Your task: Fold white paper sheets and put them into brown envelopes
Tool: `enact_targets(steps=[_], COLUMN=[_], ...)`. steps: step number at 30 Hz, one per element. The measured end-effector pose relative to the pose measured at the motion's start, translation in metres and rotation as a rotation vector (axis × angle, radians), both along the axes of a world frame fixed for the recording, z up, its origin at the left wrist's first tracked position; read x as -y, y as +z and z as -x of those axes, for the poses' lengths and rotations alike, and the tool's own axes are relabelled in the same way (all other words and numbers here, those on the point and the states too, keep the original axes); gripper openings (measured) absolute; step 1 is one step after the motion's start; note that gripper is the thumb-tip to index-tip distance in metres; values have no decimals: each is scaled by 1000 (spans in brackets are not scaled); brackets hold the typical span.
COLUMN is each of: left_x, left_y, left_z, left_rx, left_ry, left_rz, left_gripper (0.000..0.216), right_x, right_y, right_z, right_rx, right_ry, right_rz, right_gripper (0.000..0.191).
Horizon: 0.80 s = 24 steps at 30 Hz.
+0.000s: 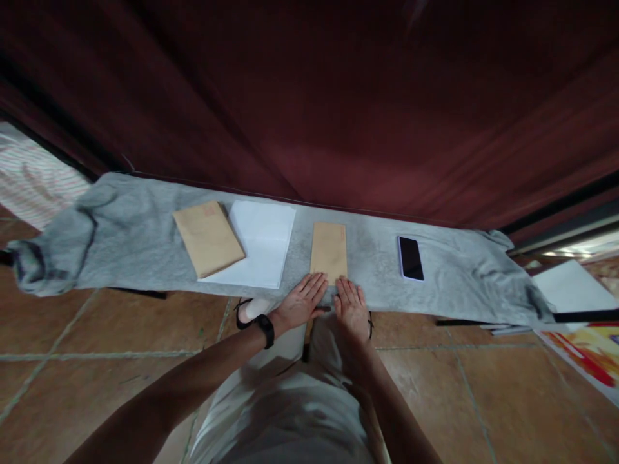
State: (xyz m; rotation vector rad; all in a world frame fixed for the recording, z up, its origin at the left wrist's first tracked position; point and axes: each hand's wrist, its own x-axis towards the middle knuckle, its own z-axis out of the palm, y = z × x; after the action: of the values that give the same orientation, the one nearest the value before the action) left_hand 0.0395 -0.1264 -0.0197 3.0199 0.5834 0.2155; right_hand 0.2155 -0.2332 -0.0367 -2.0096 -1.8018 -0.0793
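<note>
A single brown envelope [329, 248] lies lengthwise in front of me on a grey cloth. My left hand [304, 298] rests flat at its near left corner, fingers stretched out and touching the paper. On the near right corner lies my right hand [350, 303], also flat with its fingers extended. The near edge of the envelope is partly hidden under the fingers. To the left, a stack of brown envelopes [207, 237] sits at an angle, overlapping white paper sheets [268, 248].
A smartphone [411, 258] with a dark screen lies to the right on the grey cloth [464, 270], which covers a narrow bench. Behind it hangs a dark red curtain [309, 116]. White paper [575, 287] and a colourful printed sheet [587, 354] are at the far right.
</note>
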Motion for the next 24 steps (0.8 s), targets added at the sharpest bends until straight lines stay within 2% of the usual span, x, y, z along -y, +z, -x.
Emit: enact_targets(steps=[7,13,19,24], left_x=[1,0,1,6], left_y=[-1,-4,-3,-8], left_z=[2,1,2,5], left_rx=[-33,-59,-4,52], left_ry=[4,17,21,94], left_rz=[-5,5,15,-9], left_gripper=[81,81,77,77], right_x=[-2,-9,-3,2], right_y=[3,-1,-4,-1], right_z=[4,17,7,-1], right_rx=[-19,-25,-18,-32], right_ry=[-17,44,-2,-68], right_rz=[1,20,15,11], right_gripper=[49,48,48,48])
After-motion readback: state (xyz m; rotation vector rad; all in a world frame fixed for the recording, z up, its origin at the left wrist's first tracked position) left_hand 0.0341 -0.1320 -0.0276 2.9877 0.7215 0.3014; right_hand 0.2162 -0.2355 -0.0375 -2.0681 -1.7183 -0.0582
